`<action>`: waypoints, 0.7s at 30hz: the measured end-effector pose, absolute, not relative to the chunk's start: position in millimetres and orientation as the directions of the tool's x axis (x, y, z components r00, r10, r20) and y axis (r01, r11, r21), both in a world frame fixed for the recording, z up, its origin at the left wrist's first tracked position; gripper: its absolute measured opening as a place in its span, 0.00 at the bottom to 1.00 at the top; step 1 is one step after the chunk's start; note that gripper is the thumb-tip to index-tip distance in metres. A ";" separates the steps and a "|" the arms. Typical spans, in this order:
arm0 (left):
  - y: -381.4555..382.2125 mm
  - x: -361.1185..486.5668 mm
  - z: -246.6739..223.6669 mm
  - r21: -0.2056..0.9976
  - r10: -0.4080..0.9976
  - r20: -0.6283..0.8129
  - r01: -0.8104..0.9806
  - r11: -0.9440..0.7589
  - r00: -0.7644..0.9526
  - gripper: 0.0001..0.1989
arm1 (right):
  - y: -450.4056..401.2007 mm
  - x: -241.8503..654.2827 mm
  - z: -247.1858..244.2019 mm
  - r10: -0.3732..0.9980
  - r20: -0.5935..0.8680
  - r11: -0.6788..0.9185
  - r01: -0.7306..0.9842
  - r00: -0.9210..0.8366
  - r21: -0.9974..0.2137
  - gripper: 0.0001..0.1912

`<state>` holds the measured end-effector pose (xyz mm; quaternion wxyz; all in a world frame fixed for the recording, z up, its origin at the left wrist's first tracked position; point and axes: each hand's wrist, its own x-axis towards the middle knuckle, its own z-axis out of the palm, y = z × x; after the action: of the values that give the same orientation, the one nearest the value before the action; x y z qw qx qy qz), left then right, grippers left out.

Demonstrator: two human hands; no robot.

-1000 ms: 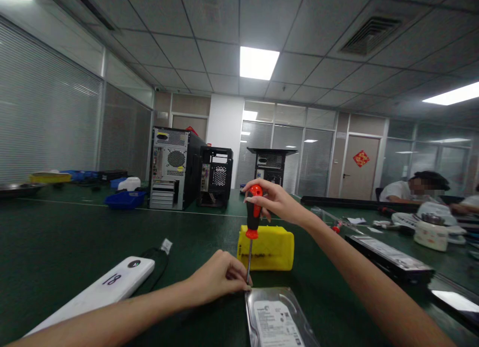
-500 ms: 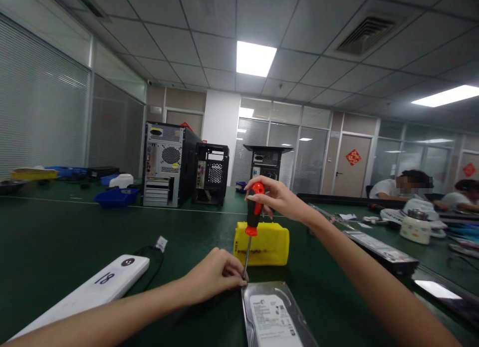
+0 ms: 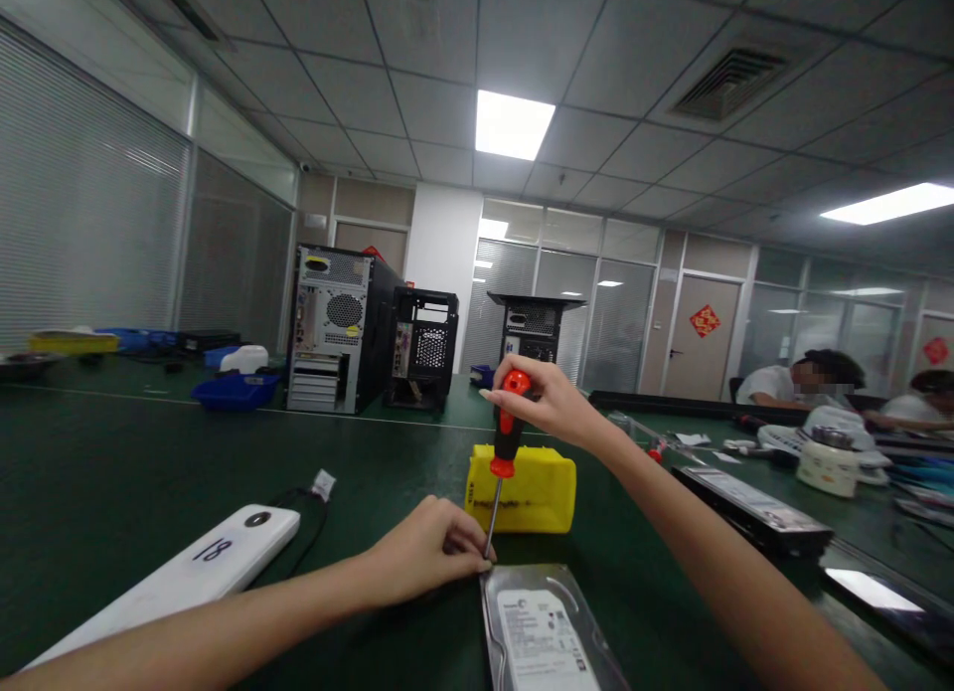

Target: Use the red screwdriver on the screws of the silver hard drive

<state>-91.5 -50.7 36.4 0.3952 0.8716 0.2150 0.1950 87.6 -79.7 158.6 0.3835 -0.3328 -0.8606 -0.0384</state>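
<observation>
My right hand [image 3: 541, 398] is closed around the red and black handle of a screwdriver [image 3: 508, 437], which stands nearly upright and leans slightly. Its metal shaft runs down to the far left corner of a silver hard drive [image 3: 548, 621] with a white label, lying on the table. At that corner my left hand [image 3: 436, 547] is closed in a pinch, fingertips beside the screwdriver's tip. Whatever sits between those fingertips is too small to make out. Just behind the shaft is a yellow plastic bin [image 3: 541, 487].
On the green table [image 3: 186, 462], a white power strip [image 3: 224, 552] marked 18 lies left. Computer cases [image 3: 324, 333] and a blue tray [image 3: 235, 391] stand farther back. Another drive [image 3: 752, 512], a phone [image 3: 886, 597] and a jar [image 3: 827, 462] are right. Two people sit beyond.
My right hand's fingers have shifted around the screwdriver's handle, and the handle has turned a little. My left hand and the hard drive stay in place. The view has moved slightly.
</observation>
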 end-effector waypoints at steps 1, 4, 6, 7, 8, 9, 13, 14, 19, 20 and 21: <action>-50.2 -91.7 36.0 0.764 0.525 0.178 0.220 -0.606 0.832 0.10 | -79.4 86.1 158.4 0.545 0.688 0.766 0.619 -0.478 -0.177 0.13; -49.1 -92.1 36.2 0.735 0.519 0.192 0.228 -0.638 0.833 0.10 | -78.8 82.7 157.8 0.557 0.680 0.754 0.633 -0.476 -0.174 0.14; -49.4 -92.1 37.1 0.716 0.523 0.198 0.242 -0.655 0.829 0.11 | -79.4 82.2 157.8 0.573 0.663 0.756 0.624 -0.482 -0.200 0.14; -50.0 -91.9 37.7 0.709 0.526 0.201 0.248 -0.661 0.827 0.11 | -80.0 82.9 158.1 0.588 0.647 0.755 0.617 -0.485 -0.223 0.14; -50.7 -91.7 38.2 0.701 0.528 0.207 0.251 -0.667 0.824 0.11 | -80.8 84.1 158.7 0.605 0.625 0.754 0.607 -0.494 -0.251 0.14; -51.5 -91.5 38.7 0.694 0.529 0.214 0.253 -0.674 0.821 0.11 | -81.8 85.8 159.5 0.621 0.598 0.754 0.593 -0.507 -0.282 0.14; -54.7 -91.3 41.2 0.678 0.535 0.231 0.260 -0.687 0.813 0.11 | -86.8 94.4 165.3 0.655 0.479 0.755 0.500 -0.584 -0.423 0.14; -55.2 -91.7 42.2 0.680 0.533 0.231 0.256 -0.687 0.814 0.11 | -88.1 96.0 166.6 0.660 0.459 0.750 0.481 -0.595 -0.454 0.14; -53.7 -93.3 44.9 0.720 0.560 0.345 0.170 -0.672 0.753 0.12 | -88.6 96.0 165.7 0.667 0.461 0.738 0.435 -0.585 -0.516 0.14; -52.6 -92.9 44.2 0.730 0.568 0.366 0.151 -0.666 0.737 0.12 | -87.1 94.7 164.0 0.669 0.478 0.738 0.433 -0.569 -0.517 0.13; -51.6 -92.3 43.0 0.739 0.574 0.379 0.136 -0.659 0.725 0.12 | -85.3 93.3 162.1 0.671 0.496 0.738 0.433 -0.552 -0.517 0.13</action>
<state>-92.3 -51.6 43.0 0.3570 0.8575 0.2071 0.3072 93.3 -85.3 162.1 0.3496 -0.3193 -0.8642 0.1702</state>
